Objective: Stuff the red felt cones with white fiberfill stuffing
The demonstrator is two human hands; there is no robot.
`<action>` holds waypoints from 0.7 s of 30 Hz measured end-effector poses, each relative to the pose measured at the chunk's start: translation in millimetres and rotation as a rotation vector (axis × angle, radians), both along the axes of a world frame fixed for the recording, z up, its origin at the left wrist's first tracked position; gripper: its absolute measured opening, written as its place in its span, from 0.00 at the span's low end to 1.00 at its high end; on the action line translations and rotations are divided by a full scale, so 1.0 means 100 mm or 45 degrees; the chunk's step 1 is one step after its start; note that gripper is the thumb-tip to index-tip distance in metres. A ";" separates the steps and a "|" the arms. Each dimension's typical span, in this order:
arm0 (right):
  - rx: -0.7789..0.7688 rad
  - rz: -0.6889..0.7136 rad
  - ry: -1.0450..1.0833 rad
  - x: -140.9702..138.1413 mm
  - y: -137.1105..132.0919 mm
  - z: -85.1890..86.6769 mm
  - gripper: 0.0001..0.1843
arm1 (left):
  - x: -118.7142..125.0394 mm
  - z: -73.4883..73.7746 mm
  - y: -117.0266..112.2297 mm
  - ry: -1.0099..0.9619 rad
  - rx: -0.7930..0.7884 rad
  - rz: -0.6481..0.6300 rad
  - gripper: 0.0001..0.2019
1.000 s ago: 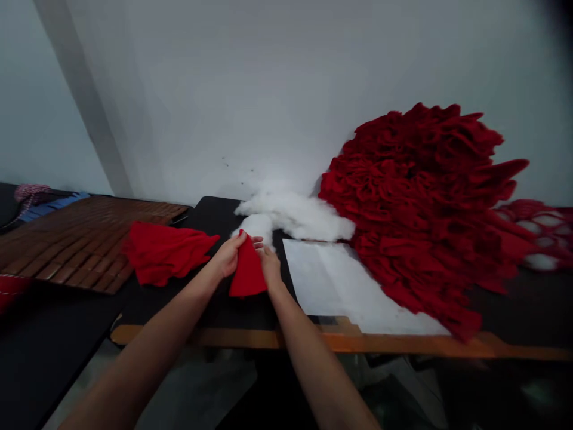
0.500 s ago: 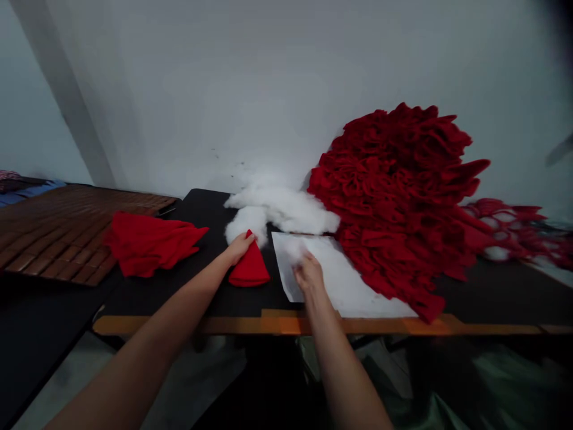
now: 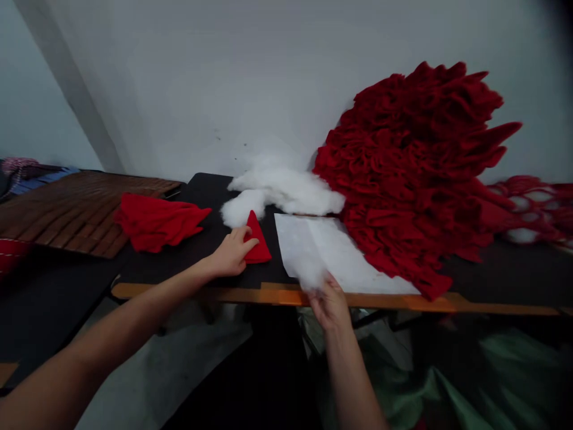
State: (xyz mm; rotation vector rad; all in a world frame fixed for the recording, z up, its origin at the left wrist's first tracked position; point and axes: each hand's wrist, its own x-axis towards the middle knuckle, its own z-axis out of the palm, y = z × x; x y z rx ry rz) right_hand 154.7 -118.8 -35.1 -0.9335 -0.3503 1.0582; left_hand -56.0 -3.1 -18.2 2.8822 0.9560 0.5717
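Touching the left side of a red cloth cone (image 3: 258, 243), the left hand (image 3: 231, 251) has its thumb and fingers over the fabric; whether they pinch it or merely press on it, I cannot quite tell. The cone lies on the black table (image 3: 188, 266), its tip pointing away from the person. The right hand (image 3: 330, 303) pinches a tuft of white stuffing (image 3: 310, 272) in its fingers, near the front edge of a white sheet (image 3: 347, 254). A stuffing heap (image 3: 290, 190) sits beyond, between a red cloth pile (image 3: 161, 224) and a taller red heap (image 3: 403, 161) rightward.
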 end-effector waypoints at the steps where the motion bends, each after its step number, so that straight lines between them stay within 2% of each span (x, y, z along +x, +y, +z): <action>1: -0.003 0.019 0.020 -0.05 0.00 0.00 0.17 | 0.01 -0.03 0.02 0.017 0.007 -0.004 0.22; 5: -0.017 0.050 0.071 -0.14 -0.02 -0.01 0.15 | 0.06 -0.12 0.12 -0.026 -0.013 -0.017 0.14; 9: 0.029 0.122 -0.002 -0.26 -0.06 -0.02 0.13 | 0.11 -0.05 0.06 -0.260 -0.006 0.072 0.14; 11: 0.095 0.174 -0.156 -0.36 -0.05 -0.02 0.11 | 0.17 0.05 -0.04 -0.401 -0.051 0.050 0.14; 13: 0.143 0.139 -0.452 -0.48 -0.02 -0.02 0.08 | 0.26 0.16 -0.16 -0.552 -0.165 -0.012 0.13; 17: 0.226 -0.159 -1.170 -0.66 0.11 -0.04 0.08 | 0.45 0.24 -0.39 -0.858 -0.377 -0.093 0.11; 19: 0.233 -0.200 -1.229 -0.70 0.21 -0.07 0.09 | 0.53 0.21 -0.47 -0.906 -0.419 -0.100 0.11; 21: 0.204 -0.166 -1.067 -0.69 0.31 -0.12 0.09 | 0.59 0.16 -0.50 -0.854 -0.436 -0.138 0.11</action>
